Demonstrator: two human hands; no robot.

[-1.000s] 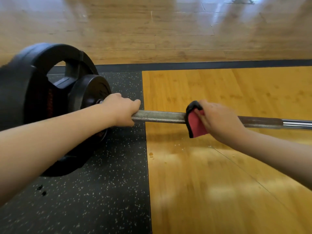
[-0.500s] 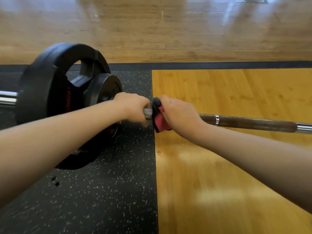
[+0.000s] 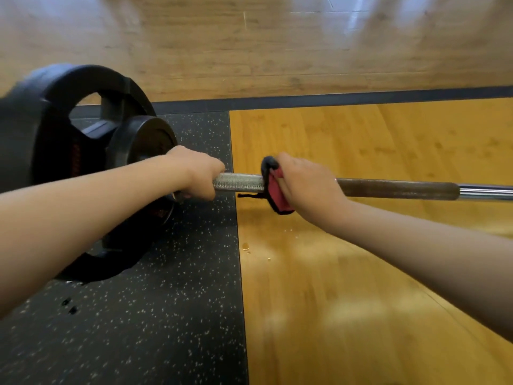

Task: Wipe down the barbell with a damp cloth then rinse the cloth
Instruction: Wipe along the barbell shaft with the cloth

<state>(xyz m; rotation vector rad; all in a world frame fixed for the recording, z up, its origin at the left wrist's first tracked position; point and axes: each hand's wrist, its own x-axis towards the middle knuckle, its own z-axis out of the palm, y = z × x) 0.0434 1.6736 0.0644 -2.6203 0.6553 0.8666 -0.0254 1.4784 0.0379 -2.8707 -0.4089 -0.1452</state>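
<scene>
Right grip [image 3: 308,187] wraps the cloth [image 3: 275,191] round the barbell [image 3: 238,182]; left grip [image 3: 197,173] clasps it, fingertips hidden beneath.

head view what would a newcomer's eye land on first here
A barbell runs across the middle, the left hand gripping it beside the black weight plates at far left. The right hand grips a red cloth around the bar just right of centre, with small drops on the wooden floor below.
</scene>
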